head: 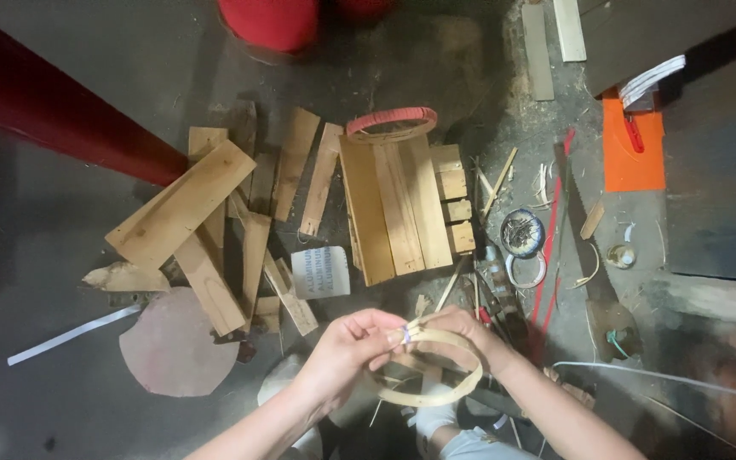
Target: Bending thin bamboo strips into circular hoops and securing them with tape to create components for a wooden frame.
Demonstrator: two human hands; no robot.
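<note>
A thin strip of pale wood bent into a ring [436,393] hangs between my two hands, low in the middle of the view. My left hand [347,349] pinches the ring's top where the strip ends overlap, with a bit of bluish tape under the fingers. My right hand [460,328] grips the same joint from the right side, its fingers curled around the strip ends. Both hands are held above the floor, in front of my knees.
A small board made of joined planks [395,213] lies ahead, with a pink-wrapped ring [392,120] at its far end. Loose wood scraps [206,221] pile to the left. A round tin [522,232], tape roll [526,273] and orange cutter [634,145] lie right.
</note>
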